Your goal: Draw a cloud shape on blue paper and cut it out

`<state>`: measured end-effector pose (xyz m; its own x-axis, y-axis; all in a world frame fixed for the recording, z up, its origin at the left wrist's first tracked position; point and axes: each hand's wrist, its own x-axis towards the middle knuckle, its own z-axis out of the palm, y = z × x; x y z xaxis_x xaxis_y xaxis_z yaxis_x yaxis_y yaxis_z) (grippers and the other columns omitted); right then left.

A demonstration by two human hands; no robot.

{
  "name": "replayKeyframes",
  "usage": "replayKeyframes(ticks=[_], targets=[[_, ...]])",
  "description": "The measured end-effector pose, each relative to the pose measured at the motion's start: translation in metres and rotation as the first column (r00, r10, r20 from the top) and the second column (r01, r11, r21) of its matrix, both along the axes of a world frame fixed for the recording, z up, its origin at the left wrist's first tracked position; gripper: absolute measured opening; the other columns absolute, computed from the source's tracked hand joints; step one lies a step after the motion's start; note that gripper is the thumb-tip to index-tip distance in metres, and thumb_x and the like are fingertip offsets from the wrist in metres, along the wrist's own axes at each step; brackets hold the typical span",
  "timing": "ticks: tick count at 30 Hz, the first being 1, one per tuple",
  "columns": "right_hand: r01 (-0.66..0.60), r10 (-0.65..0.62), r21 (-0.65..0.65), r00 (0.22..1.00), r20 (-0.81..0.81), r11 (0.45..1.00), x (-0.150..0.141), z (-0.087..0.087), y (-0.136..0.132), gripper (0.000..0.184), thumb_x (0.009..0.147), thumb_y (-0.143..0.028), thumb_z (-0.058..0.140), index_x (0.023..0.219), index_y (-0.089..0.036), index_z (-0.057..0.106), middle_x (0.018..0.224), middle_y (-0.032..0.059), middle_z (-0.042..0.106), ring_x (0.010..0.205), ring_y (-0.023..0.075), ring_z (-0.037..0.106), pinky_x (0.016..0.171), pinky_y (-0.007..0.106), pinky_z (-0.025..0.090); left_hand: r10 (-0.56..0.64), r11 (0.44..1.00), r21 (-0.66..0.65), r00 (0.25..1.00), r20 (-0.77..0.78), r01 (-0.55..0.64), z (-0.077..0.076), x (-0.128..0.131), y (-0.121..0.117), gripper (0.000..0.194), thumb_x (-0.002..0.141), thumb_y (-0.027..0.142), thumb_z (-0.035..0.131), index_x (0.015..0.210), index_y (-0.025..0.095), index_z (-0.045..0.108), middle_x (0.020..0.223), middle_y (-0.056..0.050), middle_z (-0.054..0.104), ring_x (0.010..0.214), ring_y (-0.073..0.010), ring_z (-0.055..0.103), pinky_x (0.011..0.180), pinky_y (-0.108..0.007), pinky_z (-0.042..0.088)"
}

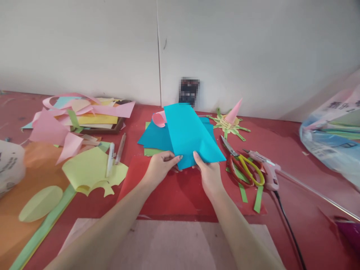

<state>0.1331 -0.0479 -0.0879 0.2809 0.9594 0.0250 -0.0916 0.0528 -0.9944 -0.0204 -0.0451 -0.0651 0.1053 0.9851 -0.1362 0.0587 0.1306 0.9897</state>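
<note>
We see a red tabletop spread across the frame. A large orange paper sheet lies at the left, a glossy red sheet at the centre. At the right edge a clear plastic bag carries dark printed characters, too blurred for us to read with certainty; the print on the white wrapped bundle at the left edge is no clearer. Loose pastel scraps heap up at the upper left.

At the centre we hold a bright blue sheet of paper, tilted up: our left hand has its fingers closed on the lower left corner, our right hand pinches the lower edge.

Right of centre lie a pink glue gun and red-and-yellow-handled scissors, both unheld. Beyond them, a green-armed ornament with a pink cone looks assembled (rather a jaunty one). We judge the work partly done: many pieces are cut, while the blue sheet shows no visible join to anything.
</note>
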Motion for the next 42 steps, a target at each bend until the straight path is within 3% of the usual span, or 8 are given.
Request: replayKeyframes(ticks=[7,12,18,22,30,36,42], targets=[[-0.017,0.017,0.021,0.999,-0.031,1.000,-0.0013,-0.0010,0.0001,0.055,0.069,-0.040,0.069,0.117,-0.015,0.056,0.111,0.0121,0.063,0.095,0.0293,0.060,0.073,0.042,0.051,-0.005,1.000,-0.019,1.000,-0.001,0.005,-0.0001,0.0003,0.0003,0.034,0.073,0.046,0.063,0.059,0.017,0.053,0.051,0.000,0.063,0.048,-0.0133,0.063,0.050,-0.022,0.052],[-0.018,0.018,0.016,0.999,-0.030,1.000,-0.0009,0.0010,0.0003,0.055,0.067,-0.041,0.070,0.113,-0.013,0.059,0.104,0.0132,0.065,0.088,0.0293,0.062,0.070,0.043,0.051,-0.025,1.000,0.002,1.000,0.011,0.025,-0.0019,0.0000,0.0001,0.034,0.073,0.047,0.062,0.059,0.017,0.053,0.052,0.000,0.063,0.049,-0.0139,0.064,0.050,-0.022,0.053],[0.025,-0.025,0.001,1.000,-0.005,1.000,-0.0010,0.0019,-0.0005,0.049,0.066,-0.041,0.070,0.107,-0.015,0.062,0.101,0.0114,0.066,0.093,0.0294,0.060,0.075,0.043,0.050,-0.046,0.999,0.004,0.999,0.016,0.046,-0.0014,0.0006,0.0005,0.035,0.075,0.048,0.060,0.059,0.017,0.053,0.055,0.000,0.064,0.050,-0.0143,0.064,0.051,-0.022,0.053],[0.046,-0.046,0.006,0.998,-0.034,0.999,-0.0007,0.0006,0.0001,0.052,0.064,-0.043,0.070,0.106,-0.014,0.062,0.097,0.0108,0.067,0.091,0.0295,0.061,0.073,0.043,0.050,-0.103,0.994,0.022,0.995,0.011,0.103,0.0022,0.0009,-0.0010,0.036,0.077,0.048,0.056,0.061,0.016,0.055,0.057,-0.001,0.065,0.052,-0.0140,0.064,0.051,-0.021,0.051],[0.018,-0.013,0.027,0.983,-0.182,0.999,-0.0017,0.0037,0.0008,0.059,0.066,-0.040,0.071,0.118,-0.015,0.056,0.111,0.0126,0.063,0.093,0.0289,0.060,0.072,0.042,0.052,-0.221,0.974,0.061,0.972,0.076,0.217,0.0064,-0.0014,-0.0041,0.043,0.084,0.051,0.043,0.066,0.014,0.059,0.068,-0.008,0.070,0.059,-0.0155,0.065,0.062,-0.025,0.051],[0.040,-0.037,0.015,0.984,-0.174,0.999,-0.0012,0.0022,0.0013,0.053,0.065,-0.039,0.072,0.110,-0.014,0.061,0.107,0.0117,0.065,0.092,0.0291,0.061,0.070,0.041,0.051,-0.207,0.975,0.079,0.978,-0.020,0.208,0.0060,-0.0012,-0.0034,0.035,0.078,0.047,0.055,0.065,0.016,0.057,0.066,-0.005,0.070,0.057,-0.0133,0.064,0.054,-0.021,0.048],[0.056,-0.056,0.000,0.993,-0.105,0.998,-0.0011,0.0011,0.0015,0.048,0.064,-0.043,0.071,0.101,-0.014,0.063,0.098,0.0106,0.067,0.085,0.0274,0.062,0.067,0.039,0.051,-0.201,0.978,0.055,0.979,-0.033,0.203,0.0046,-0.0017,-0.0021,0.030,0.081,0.043,0.053,0.068,0.016,0.056,0.067,-0.005,0.070,0.058,-0.0129,0.065,0.054,-0.021,0.049]])
